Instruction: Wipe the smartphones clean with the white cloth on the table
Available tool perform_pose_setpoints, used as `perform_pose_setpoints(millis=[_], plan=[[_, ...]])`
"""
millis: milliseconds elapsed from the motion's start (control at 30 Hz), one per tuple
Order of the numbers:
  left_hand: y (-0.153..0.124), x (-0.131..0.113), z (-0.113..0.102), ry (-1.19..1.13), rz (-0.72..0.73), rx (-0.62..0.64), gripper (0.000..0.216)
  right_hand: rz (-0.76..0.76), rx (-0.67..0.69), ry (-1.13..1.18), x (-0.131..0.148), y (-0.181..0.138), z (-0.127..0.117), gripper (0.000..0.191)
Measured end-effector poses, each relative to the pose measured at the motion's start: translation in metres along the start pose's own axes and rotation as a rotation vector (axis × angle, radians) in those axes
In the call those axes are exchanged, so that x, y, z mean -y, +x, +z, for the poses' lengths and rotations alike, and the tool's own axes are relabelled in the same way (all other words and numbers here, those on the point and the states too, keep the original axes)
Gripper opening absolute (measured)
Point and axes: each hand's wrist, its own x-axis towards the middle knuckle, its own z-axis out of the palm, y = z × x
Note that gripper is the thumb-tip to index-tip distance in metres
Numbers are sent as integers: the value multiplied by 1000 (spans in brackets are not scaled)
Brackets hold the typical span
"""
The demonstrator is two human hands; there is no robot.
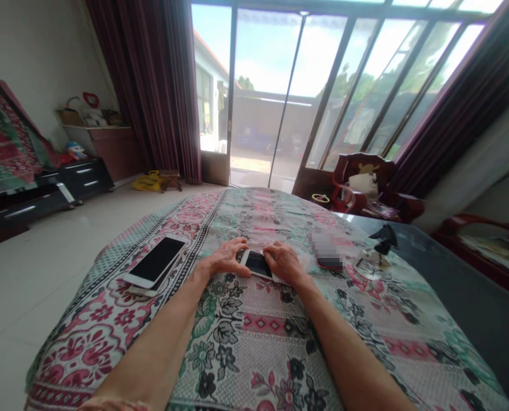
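A white-framed smartphone (pixel 257 263) with a dark screen lies flat on the flowered tablecloth (pixel 275 354), between my hands. My left hand (pixel 227 258) grips its left end, thumb on the near edge and fingers at the far edge. Over the phone's right end, my right hand (pixel 282 261) has its fingers bent and pressed together on the screen. Something thin and whitish shows beneath that hand; what the fingers pinch is hidden. To the left, a larger white device with a black screen (pixel 157 260) rests on top of another pale flat item.
Right of my hands lies a blurred-out reddish-edged object (pixel 326 251). Beyond it stands a small clear ornament with a black top (pixel 374 260). A dark tabletop (pixel 464 285) borders the cloth. Wooden chairs (pixel 365 188) and glass doors (pixel 275 108) are farther back.
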Motion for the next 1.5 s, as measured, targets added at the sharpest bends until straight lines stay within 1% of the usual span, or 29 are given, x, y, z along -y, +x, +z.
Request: perform_pose_setpoints(millis=[133,233,367,533,700,800,933,1067,1233,1400,1500], plan=[[-1,-8,-3,32,-14,7,75,36,28,9,2,0,-2,26],[-2,-13,-7,47,-40,42,77,80,50,-4,5,2,-4,28],[-1,-13,-8,78,-40,65,76,128,39,-9,8,0,-2,31],[2,-13,-7,136,-68,103,80,186,11,4,8,-1,5,29],[0,-17,-6,151,-89,72,86,229,-26,21,9,-4,8,29],[-1,-14,-3,148,-78,41,84,232,-55,32,10,-8,10,28],[-3,-6,2,136,-2,-18,84,198,-112,62,8,-10,13,26],[-4,-1,6,124,51,-57,81,115,-138,21,6,-8,14,23],[-3,3,9,110,45,-54,84,-4,-124,-19,12,1,13,22],[-1,8,12,116,58,-65,83,-47,-95,-24,25,11,16,24],[-1,9,13,111,53,-66,85,-65,-86,-12,30,12,17,24]])
